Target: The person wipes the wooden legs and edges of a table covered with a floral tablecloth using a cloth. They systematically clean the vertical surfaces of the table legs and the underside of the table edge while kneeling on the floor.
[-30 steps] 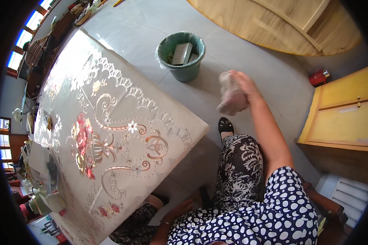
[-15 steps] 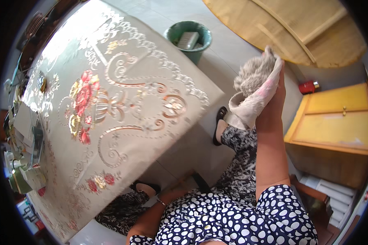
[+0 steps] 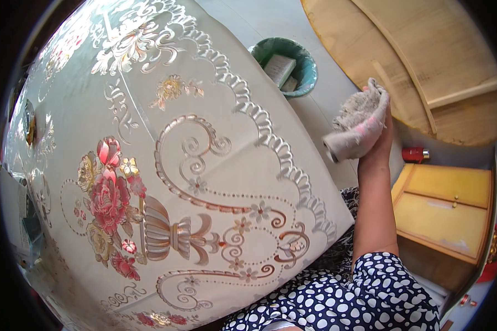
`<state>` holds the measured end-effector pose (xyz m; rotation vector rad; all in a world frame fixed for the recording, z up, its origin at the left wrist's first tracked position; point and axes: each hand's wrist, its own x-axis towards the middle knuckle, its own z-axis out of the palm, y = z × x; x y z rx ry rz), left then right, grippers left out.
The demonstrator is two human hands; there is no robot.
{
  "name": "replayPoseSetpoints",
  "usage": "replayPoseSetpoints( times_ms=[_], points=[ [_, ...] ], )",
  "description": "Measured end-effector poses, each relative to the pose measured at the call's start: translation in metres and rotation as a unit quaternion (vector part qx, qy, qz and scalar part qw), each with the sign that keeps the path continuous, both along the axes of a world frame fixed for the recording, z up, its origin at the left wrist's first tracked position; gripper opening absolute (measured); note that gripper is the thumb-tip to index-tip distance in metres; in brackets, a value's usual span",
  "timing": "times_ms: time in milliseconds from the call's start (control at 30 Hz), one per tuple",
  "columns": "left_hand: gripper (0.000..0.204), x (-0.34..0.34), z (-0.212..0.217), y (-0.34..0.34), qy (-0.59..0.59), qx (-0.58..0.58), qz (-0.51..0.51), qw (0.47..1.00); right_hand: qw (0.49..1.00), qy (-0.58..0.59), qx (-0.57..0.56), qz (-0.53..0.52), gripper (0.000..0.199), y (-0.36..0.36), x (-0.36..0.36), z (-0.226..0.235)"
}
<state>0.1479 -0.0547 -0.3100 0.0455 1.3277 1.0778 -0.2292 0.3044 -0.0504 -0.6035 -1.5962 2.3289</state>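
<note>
The left hand is out of view, so its state cannot be told. At the table's (image 3: 248, 165) far left edge sits a small dark and gold item (image 3: 30, 124). Past its right edge stands a green bin (image 3: 312, 74) holding a pale box (image 3: 280, 69); any print on the box is too small to read. Farther right, a greyish cloth (image 3: 361, 132) hangs in the air, clear of the table's near right corner. The right hand (image 3: 383, 142) grasps it, fingers mostly hidden by its folds, the forearm stretched forward from a dotted sleeve (image 3: 397, 284). Beyond are a wooden board (image 3: 408, 66), a red can (image 3: 414, 155) and a yellow cabinet (image 3: 436, 215).
</note>
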Motion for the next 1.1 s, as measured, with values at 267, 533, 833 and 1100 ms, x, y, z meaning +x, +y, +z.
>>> replayPoseSetpoints(
  times_ms=[267,533,833,1100],
  points=[
    [0.044,-0.023,0.041,-0.012,0.012,-0.065,0.03,0.997,0.992,0.041,-0.064,0.102,0.045,-0.003,-0.088,-0.001],
    [0.043,-0.025,0.123,-0.031,0.047,-0.149,0.041,0.987,0.958,0.071,-0.189,0.205,0.043,0.002,-0.12,-0.003],
    [0.043,-0.035,0.152,0.033,0.085,-0.092,0.088,0.988,0.962,0.058,-0.211,0.163,0.048,0.004,-0.082,0.019],
    [0.042,-0.059,0.041,0.153,0.116,0.064,0.128,0.983,0.962,0.085,-0.146,0.215,0.048,0.018,-0.046,0.029]
  ],
)
